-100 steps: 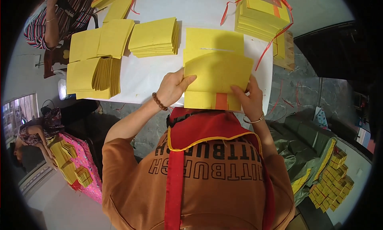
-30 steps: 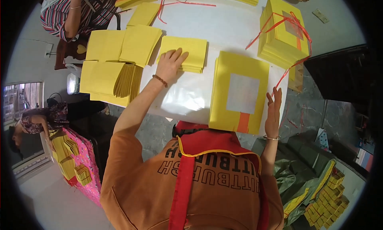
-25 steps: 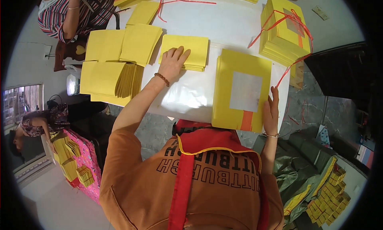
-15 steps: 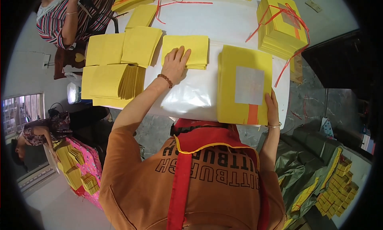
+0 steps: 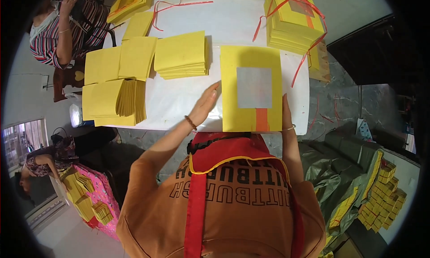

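A yellow paper stack (image 5: 229, 85) with a silver-grey square and an orange strip lies before me on the white table (image 5: 179, 99). My left hand (image 5: 207, 103) is beside its left edge, fingers stretched out; whether they touch it I cannot tell. Along the stack's right edge my right hand (image 5: 286, 114) rests upright and flat, partly hidden by the stack. A smaller bundle of folded yellow paper (image 5: 181, 54) sits beyond my left hand, apart from it. Further left are more folded yellow bundles (image 5: 102, 99), fanned at one side.
A tall yellow stack (image 5: 293, 27) tied with red string stands at the back right. Loose red string (image 5: 179, 6) lies at the far side. A person in a striped top (image 5: 83, 34) is at the far left. Green sacking (image 5: 333, 168) and piled yellow bundles (image 5: 383, 197) are to the right.
My left hand has left the smaller folded bundle and come down to the left side of the large stack. My right hand stays at its right edge. The whole view has shifted slightly.
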`<control>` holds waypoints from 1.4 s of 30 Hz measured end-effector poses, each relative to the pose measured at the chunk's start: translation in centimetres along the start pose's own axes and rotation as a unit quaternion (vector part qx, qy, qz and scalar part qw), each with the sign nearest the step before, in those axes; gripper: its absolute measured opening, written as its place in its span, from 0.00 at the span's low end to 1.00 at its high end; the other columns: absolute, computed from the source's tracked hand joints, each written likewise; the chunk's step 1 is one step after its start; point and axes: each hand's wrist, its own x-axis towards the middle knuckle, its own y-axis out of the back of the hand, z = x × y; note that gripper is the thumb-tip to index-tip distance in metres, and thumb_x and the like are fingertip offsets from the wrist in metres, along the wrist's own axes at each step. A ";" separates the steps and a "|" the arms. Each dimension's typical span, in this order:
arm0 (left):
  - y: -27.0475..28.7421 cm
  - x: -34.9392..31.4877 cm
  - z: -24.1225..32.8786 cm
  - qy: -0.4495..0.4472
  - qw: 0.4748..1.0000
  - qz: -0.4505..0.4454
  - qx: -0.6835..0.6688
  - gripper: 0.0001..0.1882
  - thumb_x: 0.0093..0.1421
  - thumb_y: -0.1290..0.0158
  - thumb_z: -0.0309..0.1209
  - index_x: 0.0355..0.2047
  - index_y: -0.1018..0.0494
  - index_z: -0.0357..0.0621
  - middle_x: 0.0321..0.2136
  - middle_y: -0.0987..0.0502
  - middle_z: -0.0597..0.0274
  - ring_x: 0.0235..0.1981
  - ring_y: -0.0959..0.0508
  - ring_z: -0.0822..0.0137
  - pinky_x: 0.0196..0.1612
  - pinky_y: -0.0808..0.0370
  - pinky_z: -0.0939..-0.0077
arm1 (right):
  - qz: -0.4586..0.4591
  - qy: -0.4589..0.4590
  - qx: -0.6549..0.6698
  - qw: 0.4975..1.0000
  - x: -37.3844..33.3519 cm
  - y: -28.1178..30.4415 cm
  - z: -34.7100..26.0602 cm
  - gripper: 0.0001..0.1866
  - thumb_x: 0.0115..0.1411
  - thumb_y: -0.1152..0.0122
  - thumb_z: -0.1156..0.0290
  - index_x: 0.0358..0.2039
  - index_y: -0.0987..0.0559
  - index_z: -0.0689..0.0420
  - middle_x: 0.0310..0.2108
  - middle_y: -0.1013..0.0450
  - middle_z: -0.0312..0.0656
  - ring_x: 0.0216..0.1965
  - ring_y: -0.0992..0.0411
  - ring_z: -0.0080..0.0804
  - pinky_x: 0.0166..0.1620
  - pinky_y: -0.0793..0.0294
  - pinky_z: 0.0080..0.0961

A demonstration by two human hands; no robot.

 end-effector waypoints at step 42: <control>-5.0 -1.3 12.3 -0.194 0.937 0.090 0.275 0.23 0.55 0.46 0.36 0.51 0.32 0.43 0.54 0.37 0.51 0.58 0.41 0.52 0.57 0.45 0.58 | -0.136 0.276 -0.183 0.934 -2.2 -0.5 -6.5 0.37 0.65 0.68 0.46 0.65 0.58 0.59 0.67 0.63 0.42 0.68 0.64 0.35 0.66 0.62 0.32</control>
